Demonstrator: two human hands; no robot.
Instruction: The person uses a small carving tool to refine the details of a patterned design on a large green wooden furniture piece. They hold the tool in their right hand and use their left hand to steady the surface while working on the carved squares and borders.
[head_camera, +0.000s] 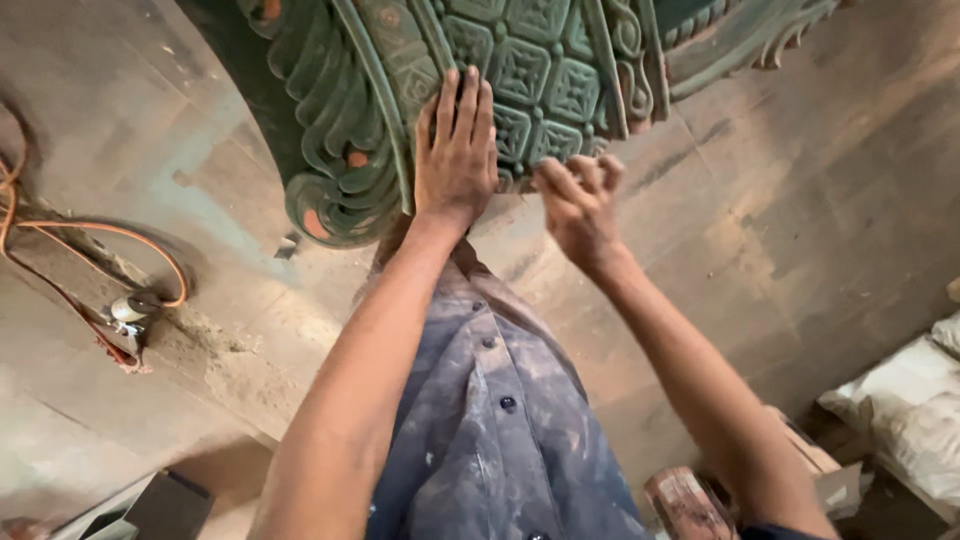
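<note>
1. While the left hand (455, 150) lay flat with fingers spread close together on the green carved panel (520, 75), it seemed to be steadying or feeling the carved face rather than gripping anything
2. The right hand (578, 205) was curled at the lower edge of the panel, fingers bent inward; whether it pinched a small tool, a scrap of abrasive or nothing at all could not be told, since the hand was blurred
3. As a judgement, the work in hand looked like finishing or rubbing the grid of raised squares near the panel's bottom edge, with one hand bracing and the other working
4. A further stroke there would have called for steady pressure from the flat hand and small, careful movement among the raised squares, so that the scrolled border (335, 150) at the left was not knocked
5. The panel stood in front of the person, upper middle of the view, its top and both far ends cut off by the frame
6. An orange cable (95, 232) curled on the dusty floor (820, 220) at the left, ending near a small fitting too unclear to name
7. White sacks (915, 400) sat at the right edge, partly cut off, and a reddish block (685, 505) near the bottom was hard to identify
8. The dusty blue shirt (495, 430) hid the ground directly below
</note>
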